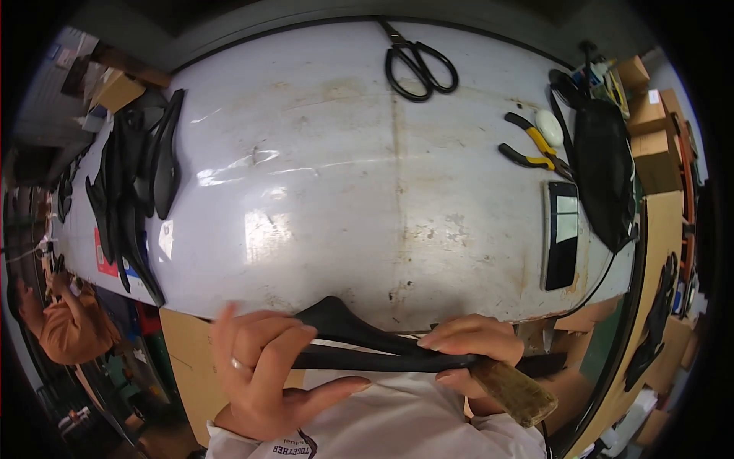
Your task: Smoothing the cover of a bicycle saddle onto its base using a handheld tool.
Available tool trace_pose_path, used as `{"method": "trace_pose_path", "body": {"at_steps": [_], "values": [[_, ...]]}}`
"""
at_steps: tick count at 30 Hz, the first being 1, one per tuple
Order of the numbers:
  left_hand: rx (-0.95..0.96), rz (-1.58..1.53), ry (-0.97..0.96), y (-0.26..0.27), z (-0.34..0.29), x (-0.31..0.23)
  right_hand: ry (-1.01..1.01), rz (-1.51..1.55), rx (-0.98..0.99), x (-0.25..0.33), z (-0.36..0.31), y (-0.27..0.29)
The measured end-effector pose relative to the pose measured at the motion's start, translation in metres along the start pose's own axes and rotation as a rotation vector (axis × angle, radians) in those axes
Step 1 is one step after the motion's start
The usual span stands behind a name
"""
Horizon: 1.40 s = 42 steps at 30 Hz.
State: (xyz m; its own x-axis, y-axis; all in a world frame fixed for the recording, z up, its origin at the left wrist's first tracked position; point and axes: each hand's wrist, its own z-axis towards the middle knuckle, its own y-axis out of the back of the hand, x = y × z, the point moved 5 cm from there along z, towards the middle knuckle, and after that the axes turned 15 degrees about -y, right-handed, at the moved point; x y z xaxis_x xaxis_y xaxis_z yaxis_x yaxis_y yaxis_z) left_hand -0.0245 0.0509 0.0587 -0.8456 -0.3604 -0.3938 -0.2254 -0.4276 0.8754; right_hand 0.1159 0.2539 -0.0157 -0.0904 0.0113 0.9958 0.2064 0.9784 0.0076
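Note:
Close to my body, a long black curved piece (336,317), forked with a gap between its two arms, is held level near the table's front edge. My right hand (478,344) pinches its right end between thumb and fingers. A brownish, wooden-looking handle (516,392) juts out below that same hand; its other end is hidden. My left hand (264,363), wearing a ring, is at the piece's left end. Its fingers are apart and partly bent, one smeared by motion, and the thumb stretches along just below the piece. The left end is hidden behind these fingers.
Several similar black pieces (126,183) lie at the left. Black-handled scissors (413,73) rest at the back. Yellow-black pliers (539,145), a white oval object (549,128), a phone (560,236) and a black bag-like item (604,164) are right. Another person (73,329) sits far left.

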Motion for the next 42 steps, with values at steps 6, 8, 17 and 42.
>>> {"method": "trace_pose_path", "body": {"at_steps": [6, 8, 17, 42], "values": [[-0.144, -0.143, -0.018, -0.006, -0.021, 0.003, 0.009, 0.129, -0.362, -0.008, 0.002, -0.061], [-0.178, -0.101, -0.047, -0.010, -0.025, 0.002, -0.082, 0.084, -0.424, -0.007, -0.003, -0.057], [-0.237, -0.417, 0.067, -0.006, -0.042, 0.036, 0.294, 0.203, -0.145, -0.013, 0.004, -0.041], [-0.142, -1.177, 0.438, -0.087, -0.043, 0.097, -0.673, -0.246, -0.399, -0.019, -0.041, 0.036]]}}
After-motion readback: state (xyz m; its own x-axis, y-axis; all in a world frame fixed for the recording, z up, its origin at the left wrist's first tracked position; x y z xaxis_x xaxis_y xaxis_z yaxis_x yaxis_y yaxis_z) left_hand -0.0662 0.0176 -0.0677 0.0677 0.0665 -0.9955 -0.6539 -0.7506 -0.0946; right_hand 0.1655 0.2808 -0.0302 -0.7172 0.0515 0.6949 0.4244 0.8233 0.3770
